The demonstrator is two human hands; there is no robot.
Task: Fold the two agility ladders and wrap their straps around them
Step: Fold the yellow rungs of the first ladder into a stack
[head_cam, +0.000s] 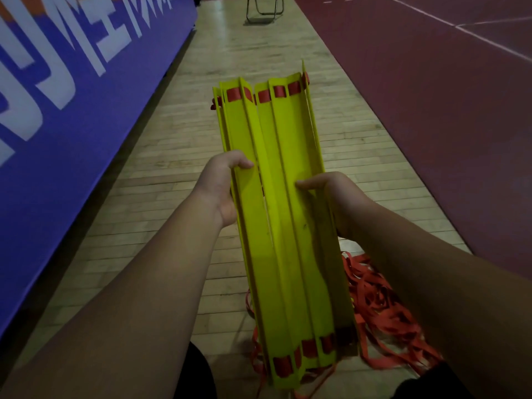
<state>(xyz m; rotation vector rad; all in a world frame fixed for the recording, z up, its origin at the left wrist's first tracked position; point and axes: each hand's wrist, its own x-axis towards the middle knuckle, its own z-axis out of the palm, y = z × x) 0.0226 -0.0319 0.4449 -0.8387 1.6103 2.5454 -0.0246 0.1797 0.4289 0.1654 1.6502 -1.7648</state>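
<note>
Rung bundle: I see the yellow rung bundle (276, 203) held up between both hands, above the wooden floor (161, 203), its long axis pointing away from the body. The slats lie side by side and overlapping, fanned rather than flush.
Left hand: my left hand (220, 187) clasps the bundle's left edge, with the thumb hooked over the top slat. The fingers are hidden underneath.
Right hand: my right hand (331, 194) grasps the right edge the same way, thumb pressed on top.
Why this hold: squeezing from opposite sides at mid-length should, I judge, let me slide the slats square into one tight pack.
Straps: red webbing threads through the slots at both ends. The loose straps (383, 306) trail down to a heap on the floor, below and to the right of the near end, so they stay out of the stack.
Second ladder: I cannot tell whether it is in this bundle.
Stage: folding looks nearly done, and wrapping has not begun.
Surroundings: a blue banner (72, 110) on the left, a folding chair (264, 12) far ahead.
</note>
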